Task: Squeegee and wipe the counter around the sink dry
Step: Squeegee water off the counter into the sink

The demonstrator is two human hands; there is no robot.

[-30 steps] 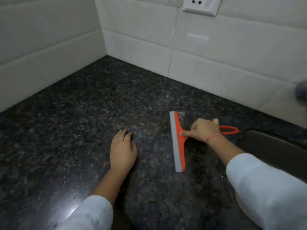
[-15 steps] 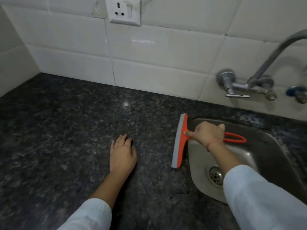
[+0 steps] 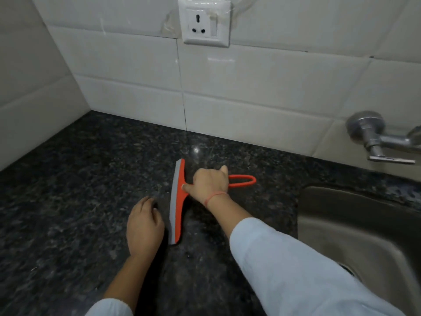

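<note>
The right hand [image 3: 208,184] is wrapped tight around the handle of an orange squeegee [image 3: 178,201], with the pointer finger stretched out along the handle toward the blade. The squeegee lies on the dark speckled stone bench [image 3: 68,190], to the left of the steel sink [image 3: 364,229] and well apart from it. Its long blade runs from far to near, from the wall side toward the person, tilting a little, and its grey rubber edge faces left. The handle sticks out to the right, pointing at the sink, and its looped end [image 3: 245,180] shows past the hand. A thin orange thread [image 3: 216,196] goes around the right wrist. The left hand [image 3: 144,226] lies palm down on the bench just beside the near end of the blade, holding nothing, with the fingers curled a bit. Both arms have light sleeves [image 3: 296,270]. Behind the bench is a wall of white tiles [image 3: 250,87] with a white power socket [image 3: 206,22] on it. A metal tap [image 3: 378,139] sticks out of the wall above the sink at the right edge
</note>
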